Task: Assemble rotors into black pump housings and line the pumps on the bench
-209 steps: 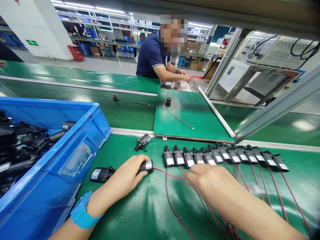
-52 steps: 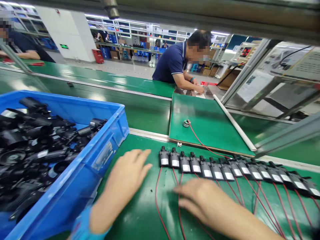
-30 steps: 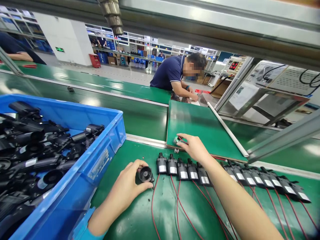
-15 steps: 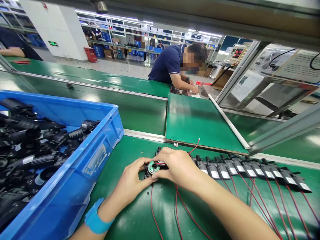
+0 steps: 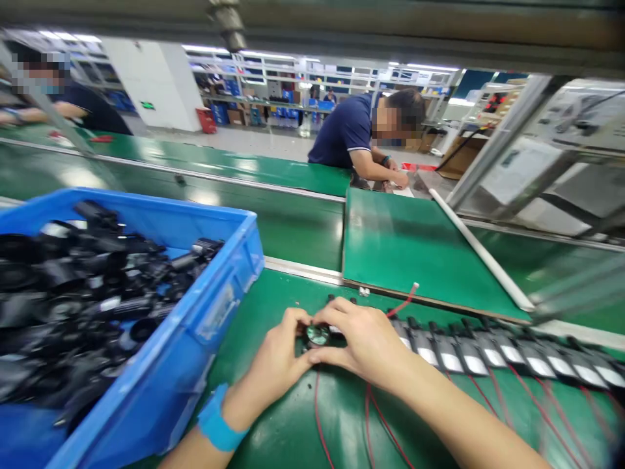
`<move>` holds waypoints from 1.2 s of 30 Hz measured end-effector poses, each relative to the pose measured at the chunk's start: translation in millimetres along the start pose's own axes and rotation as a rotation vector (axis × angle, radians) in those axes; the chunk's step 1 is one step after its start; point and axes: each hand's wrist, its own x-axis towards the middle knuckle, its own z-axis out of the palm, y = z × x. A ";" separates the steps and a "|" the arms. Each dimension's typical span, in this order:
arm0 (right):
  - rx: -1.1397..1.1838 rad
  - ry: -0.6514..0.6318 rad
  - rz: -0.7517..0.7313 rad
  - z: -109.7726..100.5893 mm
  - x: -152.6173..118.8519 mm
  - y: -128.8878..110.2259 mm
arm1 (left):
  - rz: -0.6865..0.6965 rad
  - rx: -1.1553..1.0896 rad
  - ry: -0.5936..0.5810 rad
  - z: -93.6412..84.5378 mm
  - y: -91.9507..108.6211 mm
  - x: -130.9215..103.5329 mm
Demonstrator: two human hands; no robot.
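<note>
A small round black housing with a green circuit board inside is held over the green mat. My left hand, with a blue wristband, closes its thumb and fingers on the housing's left side. My right hand grips it from the right, thumb at the near edge and fingers at the far edge. Red wires trail below the hands. Right of my right hand lies a row of several black housings with white labels and red wires. Motion blur hides the fine detail of the board.
On the left stands a blue bin heaped with black parts. A raised green board lies beyond my hands, a white tube along its right edge. One co-worker bends over the far bench; another person is at the upper left.
The camera has turned left, so everything sits farther right and more of the bin and the left-hand person shows. Both hands stay on the round housing; its board appears darker and blurred.
</note>
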 end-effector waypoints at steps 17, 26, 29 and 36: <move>-0.370 0.407 -0.344 45.5 5.5 30.3 | 0.153 0.454 -0.118 -28.2 23.5 0.4; -0.431 0.071 -0.219 -10.1 -97.0 14.7 | -0.033 0.343 -0.155 -52.0 11.9 -2.0; -0.248 -0.178 -0.263 4.0 -110.7 -13.4 | 0.047 0.504 -0.128 -47.2 -8.4 3.0; -0.225 0.080 0.060 -8.4 -64.8 28.1 | 0.090 0.525 -0.096 -18.3 -25.3 10.6</move>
